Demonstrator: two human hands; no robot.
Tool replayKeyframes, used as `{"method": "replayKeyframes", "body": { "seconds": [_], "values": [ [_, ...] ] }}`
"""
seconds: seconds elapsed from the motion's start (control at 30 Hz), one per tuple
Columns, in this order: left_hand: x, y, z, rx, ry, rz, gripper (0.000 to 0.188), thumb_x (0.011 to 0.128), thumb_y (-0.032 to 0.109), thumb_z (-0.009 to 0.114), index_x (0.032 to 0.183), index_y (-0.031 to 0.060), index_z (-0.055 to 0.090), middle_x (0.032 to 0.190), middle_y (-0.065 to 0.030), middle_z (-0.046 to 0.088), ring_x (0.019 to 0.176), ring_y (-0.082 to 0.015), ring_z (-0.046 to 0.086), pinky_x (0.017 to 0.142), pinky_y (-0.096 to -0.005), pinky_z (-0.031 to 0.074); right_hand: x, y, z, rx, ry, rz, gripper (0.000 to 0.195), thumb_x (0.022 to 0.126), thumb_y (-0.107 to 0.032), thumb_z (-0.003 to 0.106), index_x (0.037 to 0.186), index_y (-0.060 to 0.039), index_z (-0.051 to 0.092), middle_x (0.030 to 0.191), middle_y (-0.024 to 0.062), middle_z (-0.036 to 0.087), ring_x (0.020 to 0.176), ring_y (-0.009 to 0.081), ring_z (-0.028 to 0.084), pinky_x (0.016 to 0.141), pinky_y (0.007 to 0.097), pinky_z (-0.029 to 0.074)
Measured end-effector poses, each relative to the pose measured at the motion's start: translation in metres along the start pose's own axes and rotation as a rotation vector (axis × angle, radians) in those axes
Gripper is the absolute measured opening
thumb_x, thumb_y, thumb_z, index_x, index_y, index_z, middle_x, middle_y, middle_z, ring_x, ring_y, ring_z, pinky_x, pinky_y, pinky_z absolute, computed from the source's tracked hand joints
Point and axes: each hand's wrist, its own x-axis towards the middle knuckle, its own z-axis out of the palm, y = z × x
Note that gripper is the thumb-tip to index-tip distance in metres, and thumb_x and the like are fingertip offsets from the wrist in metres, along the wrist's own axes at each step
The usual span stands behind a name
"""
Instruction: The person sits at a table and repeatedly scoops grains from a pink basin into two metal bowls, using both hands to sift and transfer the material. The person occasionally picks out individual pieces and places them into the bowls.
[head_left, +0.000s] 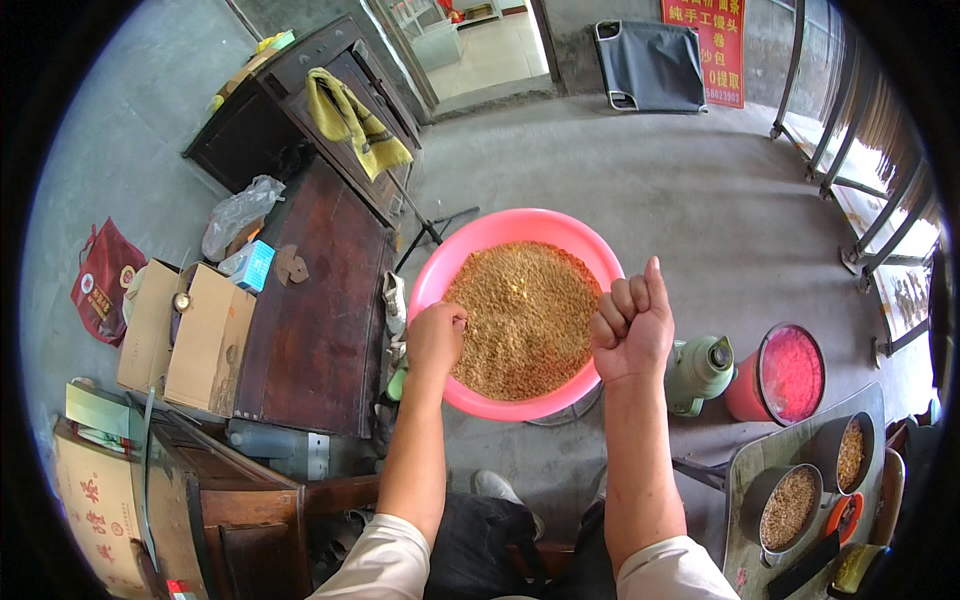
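Note:
A large pink plastic basin stands before me, filled with a loose brown crumbly or grainy material. Reddish patches show along its upper and lower right edges, and a few paler bits lie near the middle. My left hand is curled over the basin's left side, thumb and forefinger together; its palm is turned away, so I cannot tell if anything is inside. At the right rim, my right hand is raised in a fist with the curled fingers turned up, and nothing shows in it.
At right stand a green thermos flask, a pink bucket and a small table with pots of grains or nuts. A dark wooden chest and cardboard boxes are at left. A yellow towel hangs on a stand.

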Motion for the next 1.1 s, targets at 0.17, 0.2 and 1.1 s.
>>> {"method": "replayKeyframes", "body": {
  "seconds": [0.17, 0.2, 1.1],
  "values": [
    [-0.004, 0.013, -0.004, -0.088, -0.010, -0.122, 0.014, 0.083, 0.004, 0.070, 0.097, 0.0030, 0.070, 0.092, -0.0145, 0.071, 0.087, -0.0332, 0.069, 0.076, -0.0429, 0.054, 0.003, -0.010, -0.006, 0.076, -0.032, 0.032, 0.050, 0.107, -0.041, 0.052, 0.067, -0.0183, 0.032, 0.059, -0.0047, 0.022, 0.048, 0.0096, 0.016, 0.040, 0.0277, 0.013],
    [-0.006, 0.014, -0.004, -0.113, -0.004, -0.122, 0.014, 0.083, 0.003, 0.070, 0.097, 0.0025, 0.069, 0.092, -0.0144, 0.071, 0.087, -0.0330, 0.069, 0.075, -0.0429, 0.054, 0.003, -0.010, -0.007, 0.092, -0.041, 0.033, 0.049, 0.107, -0.040, 0.052, 0.067, -0.0183, 0.033, 0.059, -0.0047, 0.022, 0.047, 0.0096, 0.016, 0.040, 0.0276, 0.013],
    [-0.012, 0.016, -0.009, -0.131, 0.029, 0.067, 0.015, 0.088, 0.007, 0.073, 0.102, 0.0033, 0.076, 0.096, -0.0143, 0.070, 0.088, -0.0316, 0.069, 0.079, -0.0378, 0.053, 0.005, 0.004, -0.013, 0.077, -0.086, 0.121, 0.050, 0.108, -0.039, 0.048, 0.066, -0.0182, 0.032, 0.058, -0.0044, 0.022, 0.047, 0.0104, 0.016, 0.040, 0.0280, 0.014]
  ]
}}
